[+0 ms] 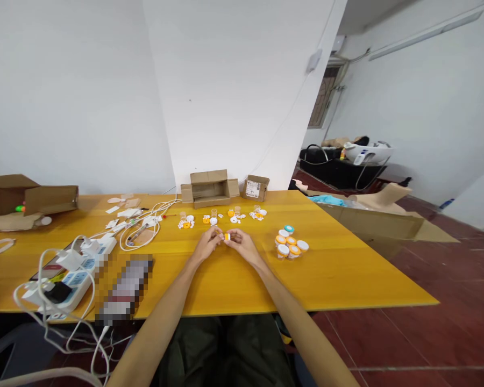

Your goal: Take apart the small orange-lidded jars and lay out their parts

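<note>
Between my two hands, above the yellow wooden table (pixel 221 279), is a small orange and white round lid (pixel 227 236). My right hand (pixel 242 246) pinches it from the right with thumb and fingers. From the other side my left hand (pixel 208 244) closes its fingertips at the lid's left edge; whether it grips a separate small part is too small to tell. Behind the hands lie small groups of orange rings (pixel 186 226), white caps (pixel 213 221), little white pieces and clear cups (pixel 237 210). Several capped clear jars (pixel 294 249) stand together to the right.
An open cardboard box (pixel 210 201) and a smaller box (pixel 255 189) stand by the wall. To my left are a power strip (pixel 78 277), tangled white cables (pixel 131 228), a pixelated phone (pixel 125 290) and another open box (pixel 52 200). A large carton (pixel 355 220) sits beyond the right edge.
</note>
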### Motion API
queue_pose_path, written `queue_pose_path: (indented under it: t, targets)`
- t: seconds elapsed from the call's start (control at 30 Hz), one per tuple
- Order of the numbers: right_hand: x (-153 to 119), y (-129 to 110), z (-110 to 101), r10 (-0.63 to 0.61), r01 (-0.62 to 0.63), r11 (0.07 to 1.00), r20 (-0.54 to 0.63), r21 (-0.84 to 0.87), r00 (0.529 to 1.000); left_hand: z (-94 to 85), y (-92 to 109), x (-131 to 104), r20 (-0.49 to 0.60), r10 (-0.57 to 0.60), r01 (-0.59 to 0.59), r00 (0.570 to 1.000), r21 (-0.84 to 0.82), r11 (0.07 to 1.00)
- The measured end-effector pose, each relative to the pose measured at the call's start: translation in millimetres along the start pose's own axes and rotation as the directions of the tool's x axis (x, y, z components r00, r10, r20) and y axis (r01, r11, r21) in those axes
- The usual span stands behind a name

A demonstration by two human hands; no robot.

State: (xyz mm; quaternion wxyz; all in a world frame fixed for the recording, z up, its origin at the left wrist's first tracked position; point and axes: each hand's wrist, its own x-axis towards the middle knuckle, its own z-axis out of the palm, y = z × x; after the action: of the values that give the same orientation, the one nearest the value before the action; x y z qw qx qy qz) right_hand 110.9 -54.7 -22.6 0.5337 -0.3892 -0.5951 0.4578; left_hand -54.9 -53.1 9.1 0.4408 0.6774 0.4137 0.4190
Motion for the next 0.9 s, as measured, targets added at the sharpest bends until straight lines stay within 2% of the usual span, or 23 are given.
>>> queue_pose_path:
  t: [0.3, 0.5, 0.63, 0.7, 0.77, 0.9]
  targets:
    - [-4.2, -4.2, 5.2, 0.011, -0.009, 0.999, 0.058, -0.041, 0.998, 2.7, 5.6, -2.0, -0.116, 0.034, -0.019, 0.993, 0.124, 0.992]
    - [-3.3, -4.7, 3.7, 0.011, -0.009, 0.991, 0.012, -0.132, 1.0, -0.2, 5.3, -4.9, 0.027, 0.088, -0.09, 0.996, 0.058, 0.994]
    - [-3.2, -2.9, 4.2, 0.018, -0.019, 0.982, -0.009, -0.188, 1.0, 0.0, 5.5, -3.6, 0.066, 0.078, -0.082, 0.995, 0.062, 0.995]
    - [-4.1, -3.8, 5.2, 0.021, -0.02, 0.977, 0.001, -0.214, 1.0, 1.1, 7.5, -3.3, 0.044, 0.064, -0.069, 0.997, 0.122, 0.99]
    - [-5.2, -5.3, 6.4, 0.026, -0.02, 0.973, 0.023, -0.231, 0.999, 2.4, 10.2, -3.6, -0.026, 0.057, -0.049, 0.998, 0.238, 0.97]
    - [-5.8, -7.1, 8.6, 0.038, -0.026, 0.97, 0.047, -0.242, 0.998, 4.3, 14.3, -5.1, -0.161, 0.04, 0.045, 0.986, 0.488, 0.871]
